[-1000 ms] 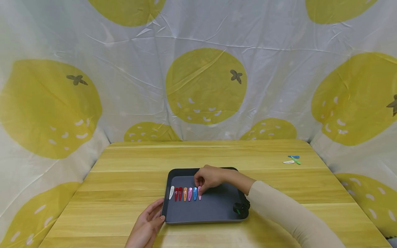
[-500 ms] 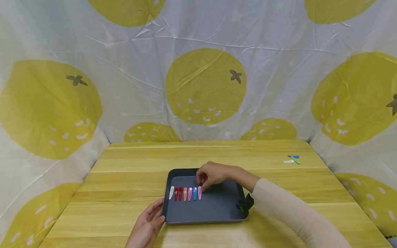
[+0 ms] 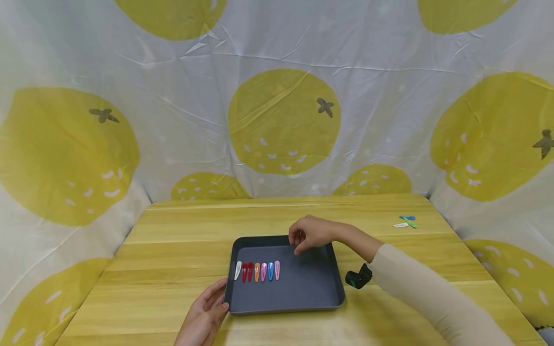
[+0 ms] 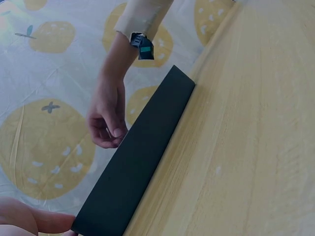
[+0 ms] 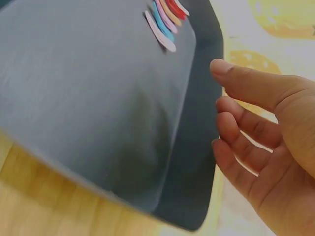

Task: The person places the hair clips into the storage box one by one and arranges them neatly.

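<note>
We see a dark grey rectangular tray with raised walls (image 3: pixel 303 290) at the near middle of a pale yellow wood-grain table (image 3: pixel 173 250); in its left half, seven teardrop-shaped hair clips lie side by side, each pointing from far to near; from left to right we count a white clip (image 3: pixel 238 270), two red clips (image 3: pixel 250 272), an orange clip (image 3: pixel 257 272), a glossy pink clip (image 3: pixel 264 272), a blue clip (image 3: pixel 270 271) and a paler pink clip (image 3: pixel 277 270).

Our left hand (image 3: pixel 203 310) pinches the tray's near left corner, the thumb on the rim and the fingers along the outside of the left wall; our right hand (image 3: pixel 315 233) hangs over the tray's far right part, its fingers loosely bent, thumb and fingertips apart, with nothing in its hold; we cannot tell whether it touches the far rim.

A beige sleeve (image 3: pixel 433 288) covers the right forearm, and a black device (image 3: pixel 359 277) sits by its cuff; at the table's far right a second blue clip (image 3: pixel 408 218), a green clip (image 3: pixel 409 223) and a second white clip (image 3: pixel 400 225) lie close together; behind the table hangs a whitish cloth printed with yellow fruit (image 3: pixel 186 120).
</note>
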The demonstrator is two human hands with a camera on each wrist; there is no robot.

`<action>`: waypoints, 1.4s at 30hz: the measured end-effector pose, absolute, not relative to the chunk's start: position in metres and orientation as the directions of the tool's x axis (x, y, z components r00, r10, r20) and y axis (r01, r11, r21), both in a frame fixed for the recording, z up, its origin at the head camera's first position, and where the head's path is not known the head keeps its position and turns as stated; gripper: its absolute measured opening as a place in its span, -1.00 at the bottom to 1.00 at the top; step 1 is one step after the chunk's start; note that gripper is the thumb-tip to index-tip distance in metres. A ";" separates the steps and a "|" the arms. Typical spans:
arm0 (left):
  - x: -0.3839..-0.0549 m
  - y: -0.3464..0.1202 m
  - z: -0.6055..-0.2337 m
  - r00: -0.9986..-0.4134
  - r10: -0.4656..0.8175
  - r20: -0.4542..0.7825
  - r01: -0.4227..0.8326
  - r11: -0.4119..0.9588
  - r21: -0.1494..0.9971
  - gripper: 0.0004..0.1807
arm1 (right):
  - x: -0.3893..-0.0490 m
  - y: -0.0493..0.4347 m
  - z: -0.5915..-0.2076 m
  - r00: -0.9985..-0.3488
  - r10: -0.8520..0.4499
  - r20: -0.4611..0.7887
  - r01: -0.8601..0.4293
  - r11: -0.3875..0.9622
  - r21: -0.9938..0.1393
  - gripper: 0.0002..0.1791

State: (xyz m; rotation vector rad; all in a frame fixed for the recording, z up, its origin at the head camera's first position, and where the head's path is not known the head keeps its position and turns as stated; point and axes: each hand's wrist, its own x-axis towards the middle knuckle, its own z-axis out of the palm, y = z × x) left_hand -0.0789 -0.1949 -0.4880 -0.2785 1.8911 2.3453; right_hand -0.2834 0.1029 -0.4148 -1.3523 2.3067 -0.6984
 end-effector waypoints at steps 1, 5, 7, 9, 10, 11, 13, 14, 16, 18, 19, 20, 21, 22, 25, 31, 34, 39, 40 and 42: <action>-0.079 -0.195 -0.488 -0.976 -0.023 -0.216 -0.206 -0.213 0.955 -0.27 | -0.284 0.106 -0.414 -0.475 -0.878 -0.068 -0.692 0.420 -0.588 -0.77; -0.080 -0.196 -0.490 -0.975 -0.022 -0.222 -0.212 -0.210 0.954 -0.27 | -0.286 0.119 -0.412 -0.501 -0.863 -0.062 -0.681 0.438 -0.587 -0.75; -0.079 -0.196 -0.491 -0.975 -0.024 -0.223 -0.213 -0.207 0.955 -0.27 | -0.288 0.124 -0.411 -0.512 -0.857 -0.059 -0.675 0.444 -0.589 -0.75; -0.079 -0.197 -0.491 -0.974 -0.025 -0.223 -0.213 -0.203 0.956 -0.27 | -0.290 0.130 -0.411 -0.520 -0.853 -0.056 -0.673 0.449 -0.588 -0.75; -0.080 -0.197 -0.491 -0.974 -0.026 -0.223 -0.213 -0.201 0.956 -0.27 | -0.291 0.133 -0.410 -0.525 -0.849 -0.056 -0.670 0.453 -0.588 -0.76; -0.080 -0.197 -0.491 -0.975 -0.026 -0.222 -0.213 -0.204 0.956 -0.27 | -0.292 0.137 -0.410 -0.531 -0.846 -0.054 -0.667 0.456 -0.589 -0.76; -0.080 -0.197 -0.491 -0.975 -0.021 -0.219 -0.211 -0.204 0.956 -0.27 | -0.294 0.144 -0.409 -0.538 -0.842 -0.050 -0.661 0.457 -0.595 -0.79; -0.080 -0.196 -0.491 -0.975 -0.023 -0.220 -0.211 -0.203 0.956 -0.27 | -0.296 0.148 -0.409 -0.540 -0.840 -0.046 -0.659 0.457 -0.597 -0.80; -0.080 -0.196 -0.491 -0.975 -0.024 -0.223 -0.214 -0.201 0.956 -0.27 | -0.297 0.154 -0.409 -0.548 -0.835 -0.043 -0.652 0.459 -0.604 -0.81; -0.080 -0.196 -0.491 -0.974 -0.024 -0.225 -0.216 -0.197 0.956 -0.27 | -0.300 0.162 -0.408 -0.554 -0.832 -0.039 -0.646 0.459 -0.609 -0.81; -0.080 -0.196 -0.491 -0.974 -0.023 -0.225 -0.217 -0.195 0.957 -0.27 | -0.301 0.166 -0.408 -0.560 -0.828 -0.038 -0.646 0.464 -0.607 -0.81; -0.080 -0.196 -0.491 -0.974 -0.025 -0.225 -0.216 -0.193 0.957 -0.27 | -0.301 0.169 -0.407 -0.567 -0.823 -0.038 -0.642 0.470 -0.606 -0.79; -0.080 -0.196 -0.491 -0.974 -0.025 -0.224 -0.215 -0.192 0.958 -0.27 | -0.302 0.173 -0.406 -0.574 -0.818 -0.037 -0.640 0.476 -0.603 -0.78; -0.080 -0.196 -0.490 -0.975 -0.024 -0.222 -0.214 -0.192 0.958 -0.27 | -0.303 0.177 -0.404 -0.581 -0.813 -0.035 -0.638 0.482 -0.600 -0.77; -0.080 -0.196 -0.490 -0.975 -0.021 -0.221 -0.213 -0.196 0.957 -0.27 | -0.306 0.190 -0.401 -0.611 -0.792 -0.017 -0.635 0.502 -0.587 -0.77; -0.081 -0.196 -0.490 -0.974 -0.016 -0.226 -0.218 -0.199 0.956 -0.26 | -0.313 0.221 -0.397 -0.693 -0.721 0.002 -0.578 0.554 -0.600 -0.82; -0.081 -0.196 -0.490 -0.974 -0.017 -0.224 -0.216 -0.195 0.957 -0.26 | -0.316 0.235 -0.396 -0.725 -0.689 0.001 -0.544 0.571 -0.615 -0.84; -0.082 -0.196 -0.491 -0.972 -0.023 -0.235 -0.227 -0.187 0.956 -0.26 | -0.317 0.259 -0.394 -0.779 -0.627 -0.009 -0.476 0.600 -0.643 -0.85; -0.082 -0.196 -0.491 -0.971 -0.024 -0.237 -0.228 -0.187 0.955 -0.26 | -0.318 0.264 -0.394 -0.788 -0.616 -0.008 -0.464 0.603 -0.649 -0.84; -0.082 -0.196 -0.491 -0.971 -0.027 -0.238 -0.229 -0.186 0.956 -0.27 | -0.318 0.274 -0.394 -0.803 -0.596 -0.001 -0.450 0.609 -0.653 -0.82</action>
